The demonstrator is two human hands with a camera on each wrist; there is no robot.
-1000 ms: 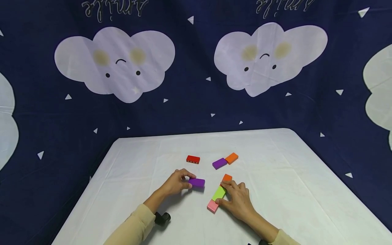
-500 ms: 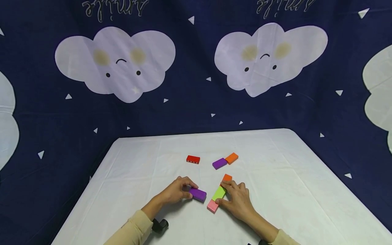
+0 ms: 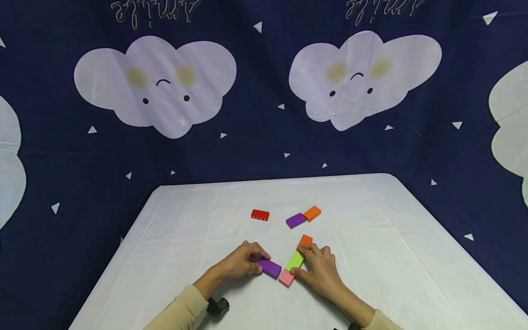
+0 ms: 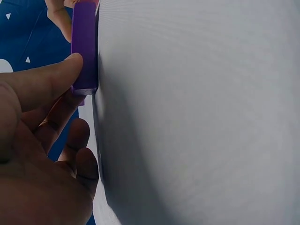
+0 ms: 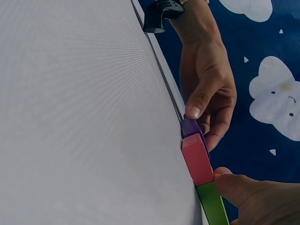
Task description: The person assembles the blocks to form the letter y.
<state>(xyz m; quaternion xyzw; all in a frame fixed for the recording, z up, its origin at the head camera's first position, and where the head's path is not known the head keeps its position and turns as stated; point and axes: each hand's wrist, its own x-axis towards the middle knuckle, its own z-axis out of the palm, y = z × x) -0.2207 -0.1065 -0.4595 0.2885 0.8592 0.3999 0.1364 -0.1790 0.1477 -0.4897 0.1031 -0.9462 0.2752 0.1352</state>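
In the head view my left hand [image 3: 242,262] pinches a purple block [image 3: 270,268] between thumb and fingers, low over the white table. The block's far end is right at a pink block [image 3: 286,277]. That pink block heads a slanting row with a lime-green block [image 3: 294,261] in the middle and an orange block [image 3: 305,239] at the far end. My right hand [image 3: 323,268] holds the green block, thumb at its near end and fingertips at its far end. In the left wrist view, the thumb lies against the purple block [image 4: 85,47].
Farther back on the white table [image 3: 185,211] lie a red block [image 3: 260,215] with white dots along its side, another purple block [image 3: 295,220] and another orange block [image 3: 312,213], the last two end to end. A dark blue cloth [image 3: 264,151] with clouds hangs behind.
My left hand has brought the purple block nearer and to the right, turning it slantwise, up to the pink block. My right hand and the row have stayed in place.
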